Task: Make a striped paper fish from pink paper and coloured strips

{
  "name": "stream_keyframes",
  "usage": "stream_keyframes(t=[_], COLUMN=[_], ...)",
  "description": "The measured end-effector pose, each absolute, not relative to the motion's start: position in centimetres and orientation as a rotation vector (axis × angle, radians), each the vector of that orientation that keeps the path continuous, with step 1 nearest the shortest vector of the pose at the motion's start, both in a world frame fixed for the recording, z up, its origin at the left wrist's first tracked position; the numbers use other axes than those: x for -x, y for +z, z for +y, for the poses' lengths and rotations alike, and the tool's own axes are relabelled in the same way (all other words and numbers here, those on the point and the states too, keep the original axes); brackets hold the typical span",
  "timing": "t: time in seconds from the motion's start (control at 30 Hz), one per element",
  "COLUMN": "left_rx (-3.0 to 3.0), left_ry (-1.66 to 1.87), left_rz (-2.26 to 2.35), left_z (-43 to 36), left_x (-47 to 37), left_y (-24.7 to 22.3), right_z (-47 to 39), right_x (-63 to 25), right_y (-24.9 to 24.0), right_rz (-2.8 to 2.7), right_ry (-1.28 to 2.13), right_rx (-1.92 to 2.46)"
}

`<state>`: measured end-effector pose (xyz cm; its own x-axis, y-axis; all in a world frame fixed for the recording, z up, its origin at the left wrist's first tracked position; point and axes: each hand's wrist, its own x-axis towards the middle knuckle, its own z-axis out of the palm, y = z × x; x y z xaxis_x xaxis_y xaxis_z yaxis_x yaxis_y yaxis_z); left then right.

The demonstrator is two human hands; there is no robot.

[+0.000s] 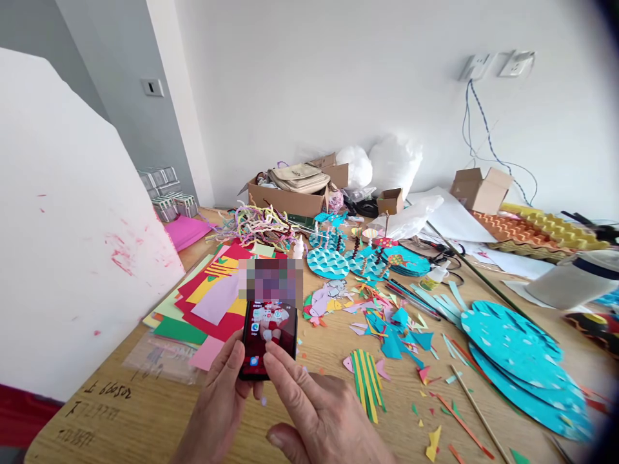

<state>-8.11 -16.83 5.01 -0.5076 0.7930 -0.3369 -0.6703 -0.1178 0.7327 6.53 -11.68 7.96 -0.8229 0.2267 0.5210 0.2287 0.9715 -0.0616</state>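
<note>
A black smartphone (271, 322) is held upright over the wooden table, its lit screen showing app icons; its upper part is blurred out. My left hand (220, 393) grips the phone along its left side and lower edge, thumb at the front. My right hand (314, 406) has its fingers stretched out, with a fingertip at the lower part of the screen. Right of the phone lies a paper fish (365, 380) with yellow and green stripes. Sheets of coloured paper (213, 306) lie behind and to the left.
Blue painted discs (512, 341) are stacked at the right, near a thin wooden stick (478, 409). Paper scraps (394, 332) are scattered mid-table. Behind stand blue paper sea models (329, 263), a glue bottle (434, 276), pipe cleaners (261, 225) and a cardboard box (285, 197). A white board (72, 238) rises at the left.
</note>
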Motion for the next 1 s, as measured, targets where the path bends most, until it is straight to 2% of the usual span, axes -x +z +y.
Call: stream_keyframes(t=[0.47,1.0], left_rx=[-0.279,-0.303], left_ry=[1.832,1.916], left_rz=[1.082,1.136], left_z=[-17.1,-17.6], left_x=[9.0,10.0], left_y=[4.3,4.6], right_z=[-11.0,-10.7], right_x=[-9.1,-9.6], right_y=[6.8,5.9], right_rz=[-2.542,-2.55], right_ry=[0.069,0.382], right_rx=[0.489,0.61])
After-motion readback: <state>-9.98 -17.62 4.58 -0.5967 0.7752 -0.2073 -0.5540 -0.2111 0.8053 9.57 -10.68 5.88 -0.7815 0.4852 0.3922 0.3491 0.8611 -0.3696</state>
